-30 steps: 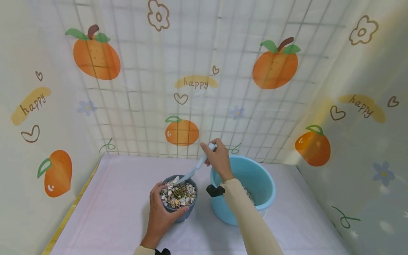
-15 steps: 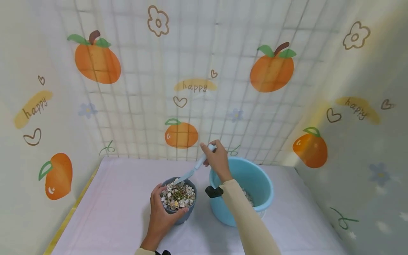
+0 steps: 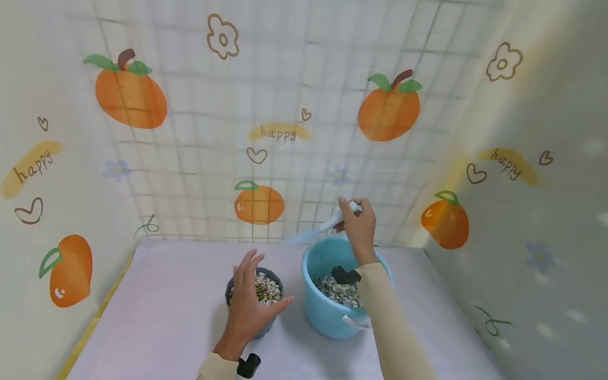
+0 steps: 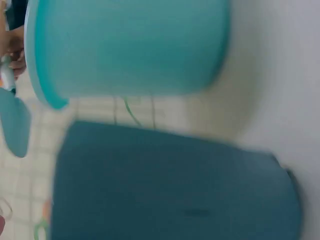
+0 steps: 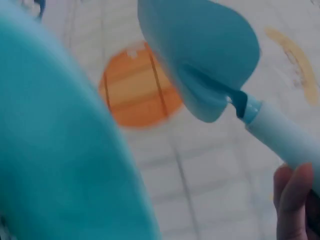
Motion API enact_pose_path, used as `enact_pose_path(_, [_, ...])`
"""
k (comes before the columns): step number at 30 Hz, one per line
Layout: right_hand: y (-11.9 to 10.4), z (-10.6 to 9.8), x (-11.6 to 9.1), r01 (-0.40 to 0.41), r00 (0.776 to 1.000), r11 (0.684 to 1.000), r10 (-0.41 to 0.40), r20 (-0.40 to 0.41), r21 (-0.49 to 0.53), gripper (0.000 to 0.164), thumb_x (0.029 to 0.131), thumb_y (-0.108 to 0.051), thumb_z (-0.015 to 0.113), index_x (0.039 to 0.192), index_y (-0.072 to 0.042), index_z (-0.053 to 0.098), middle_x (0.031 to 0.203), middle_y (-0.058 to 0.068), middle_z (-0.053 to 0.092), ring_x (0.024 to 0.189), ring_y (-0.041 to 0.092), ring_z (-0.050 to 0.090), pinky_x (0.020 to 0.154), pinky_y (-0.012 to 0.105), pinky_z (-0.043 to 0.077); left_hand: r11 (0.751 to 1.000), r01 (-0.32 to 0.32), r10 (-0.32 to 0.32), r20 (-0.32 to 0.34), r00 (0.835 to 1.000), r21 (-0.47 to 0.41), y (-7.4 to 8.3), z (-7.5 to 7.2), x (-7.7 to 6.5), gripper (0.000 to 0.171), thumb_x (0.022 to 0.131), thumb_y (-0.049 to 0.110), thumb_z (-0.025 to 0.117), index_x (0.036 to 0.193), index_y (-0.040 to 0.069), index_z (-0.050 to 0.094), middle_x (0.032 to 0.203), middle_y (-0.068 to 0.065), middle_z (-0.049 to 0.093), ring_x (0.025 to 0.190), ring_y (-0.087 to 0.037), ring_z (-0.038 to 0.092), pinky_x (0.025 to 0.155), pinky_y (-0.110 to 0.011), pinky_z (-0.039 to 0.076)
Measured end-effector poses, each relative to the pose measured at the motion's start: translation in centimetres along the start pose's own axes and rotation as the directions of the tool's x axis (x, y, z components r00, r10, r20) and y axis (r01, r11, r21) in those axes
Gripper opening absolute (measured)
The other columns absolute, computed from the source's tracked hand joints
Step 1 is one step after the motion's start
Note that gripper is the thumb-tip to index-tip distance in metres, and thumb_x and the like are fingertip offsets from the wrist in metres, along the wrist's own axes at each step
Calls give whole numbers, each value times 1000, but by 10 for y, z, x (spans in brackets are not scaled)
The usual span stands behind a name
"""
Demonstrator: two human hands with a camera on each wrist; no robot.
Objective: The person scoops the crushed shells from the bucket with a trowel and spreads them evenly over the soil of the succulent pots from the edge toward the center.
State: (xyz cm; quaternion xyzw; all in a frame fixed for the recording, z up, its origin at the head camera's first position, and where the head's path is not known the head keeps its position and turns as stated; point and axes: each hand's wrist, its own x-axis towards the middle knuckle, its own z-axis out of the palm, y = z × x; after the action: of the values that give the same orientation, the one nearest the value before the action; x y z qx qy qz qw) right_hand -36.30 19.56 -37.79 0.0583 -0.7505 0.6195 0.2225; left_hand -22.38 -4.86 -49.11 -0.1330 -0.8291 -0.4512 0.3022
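My right hand (image 3: 359, 229) grips the handle of a light blue trowel (image 3: 331, 221), raised over the bucket's left rim. In the right wrist view the trowel's blade (image 5: 205, 45) shows its underside. The light blue bucket (image 3: 323, 314) holds grey-white gravel (image 3: 334, 290) and has a white handle (image 3: 356, 323) at its front. Left of it stands a grey-blue plant pot (image 3: 266, 328), filled with pale shell-like chips (image 3: 267, 289). My left hand (image 3: 252, 306) is over the pot's left and near side with fingers spread; whether it touches the pot cannot be told. It partly hides the chips.
A white cloth covers the table (image 3: 176, 295). Behind it a printed curtain (image 3: 199, 184) hangs against a wire grid, and curtains also close off both sides. Each wrist wears a small black camera (image 3: 249, 365).
The trowel has left the pot and moved right and up, towards the bucket. My left hand's fingers have spread and come off the pot's rim. The head view has shifted slightly.
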Motion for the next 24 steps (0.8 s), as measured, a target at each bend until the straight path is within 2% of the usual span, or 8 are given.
enact_pose_path(5, [8,-25,-1,-41,995,998,35,-95,-55,50,91,-54,63,107,-8,56,75,18,62,52,29,62,53,39,56,998,-29,33,63,997,-62,12,12,8,104,72,62,79,154,24,27,160,2,15,141,-25,27,100,-61,36])
enact_pose_path(8, [22,-32,-7,-98,992,991,90,-85,-92,51,89,-57,64,105,-9,56,75,18,62,54,29,63,55,40,56,995,-28,38,100,994,-97,16,21,7,101,72,62,79,153,27,29,159,3,17,141,-24,25,99,-61,37])
enact_pose_path(11, [38,-37,-16,-154,988,979,152,-22,-131,51,89,-57,65,106,-10,56,78,18,63,58,31,64,57,42,57,992,-4,26,165,986,-129,18,34,3,96,74,62,78,152,31,30,159,7,19,144,-20,20,101,-61,34])
enact_pose_path(13, [48,-41,-21,-177,982,970,186,41,-169,51,89,-55,66,106,-8,56,80,17,64,61,32,65,59,42,57,989,23,11,223,975,-147,18,44,0,92,76,61,76,151,33,32,160,9,18,145,-18,17,103,-61,33])
enact_pose_path(17, [60,-48,-28,-142,964,954,194,182,-265,43,90,-48,68,103,-8,58,79,16,65,64,31,66,61,42,57,990,31,11,302,953,-135,19,60,-5,71,83,61,70,142,31,44,161,5,16,146,-22,16,102,-59,35])
enact_pose_path(19, [62,-51,-30,-107,940,943,199,278,-315,37,92,-42,68,102,-8,58,81,15,65,66,31,67,61,41,57,992,21,18,313,950,-122,19,65,-5,61,85,60,67,135,30,49,161,3,17,146,-24,17,101,-59,37])
enact_pose_path(21, [61,-53,-32,-114,892,927,254,375,-357,30,94,-34,68,102,-6,58,84,16,65,70,33,69,61,41,57,994,9,27,319,947,-111,21,69,-4,54,87,60,65,129,30,51,161,2,17,146,-25,17,100,-58,38])
enact_pose_path(24, [60,-58,-34,-122,831,896,327,450,-426,23,94,-23,69,101,-5,58,94,16,63,73,34,69,62,39,57,994,5,32,328,944,-111,26,73,-1,51,87,62,64,125,31,50,161,2,18,146,-24,18,98,-56,41])
